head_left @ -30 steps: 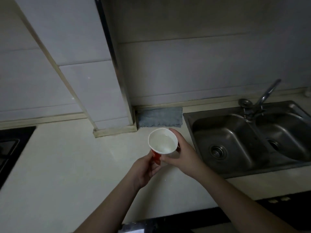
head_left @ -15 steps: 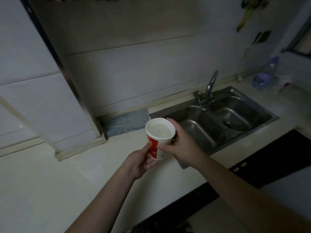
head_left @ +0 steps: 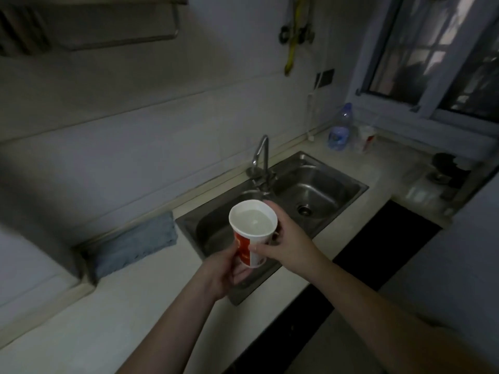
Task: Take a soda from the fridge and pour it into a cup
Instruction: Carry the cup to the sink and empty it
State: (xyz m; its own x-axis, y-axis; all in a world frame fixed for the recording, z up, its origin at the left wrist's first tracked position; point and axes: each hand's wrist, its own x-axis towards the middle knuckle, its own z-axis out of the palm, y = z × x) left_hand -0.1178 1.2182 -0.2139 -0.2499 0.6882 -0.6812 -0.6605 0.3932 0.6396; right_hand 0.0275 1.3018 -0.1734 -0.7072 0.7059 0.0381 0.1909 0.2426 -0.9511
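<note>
Room: a dim kitchen corner with pale tiled walls, a window [head_left: 442,58] at the upper right and a metal rack [head_left: 89,22] high on the wall at the upper left.
Surface: a pale counter, the surface [head_left: 67,327], runs along the wall from lower left to the corner at the right.
Sink: a steel double sink [head_left: 337,179] is set into the surface, with a curved tap [head_left: 262,155] at its back edge between the two bowls.
Cloth: a grey-blue cloth [head_left: 135,244] lies flat on the surface against the wall, just left of the sink.
Cup: a red and white paper cup [head_left: 252,230] is held upright in the air over the front of the left sink bowl; pale liquid fills it close to the rim.
Left hand: the left hand [head_left: 221,271] supports the cup from below, its grip curled round the base and lower side.
Right hand: the right hand [head_left: 286,238] holds the cup from the right, its grip wrapped round the upper wall, thumb across the printed side and fingers behind the rim.
Corner: a clear plastic bottle [head_left: 340,128] with a blue label stands on the surface beyond the sink, beside a small white container [head_left: 366,139] that is too blurred to identify.
Wall: a yellow hose [head_left: 293,44] hangs from fittings above the tap.
</note>
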